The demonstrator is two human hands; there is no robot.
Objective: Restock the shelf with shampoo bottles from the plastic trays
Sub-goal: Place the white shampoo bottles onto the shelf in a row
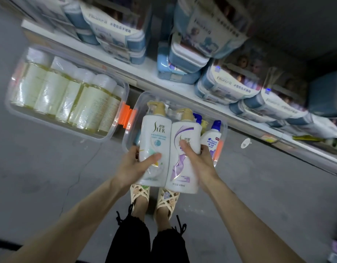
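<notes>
The green-print bottle (155, 133) and purple-print bottle (186, 128) you hold cover most of the clear tray (143, 94), so its contents cannot be counted. Only a blue-capped bottle (210, 141) peeks out at its right. Behind them, your left hand (133, 164) and right hand (200, 164) hide their fingers. Left of the tray, the yellow bottles (69, 95) have blurred labels. Right of it, a white scrap (245, 143) is unidentifiable.

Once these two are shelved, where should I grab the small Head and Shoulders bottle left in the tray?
Probably at the neck just under the blue cap, reaching down from above. The Head and Shoulders bottle is wedged between the tray's right wall and other pump bottles, so its sides look crowded and only the cap end is open.
</notes>
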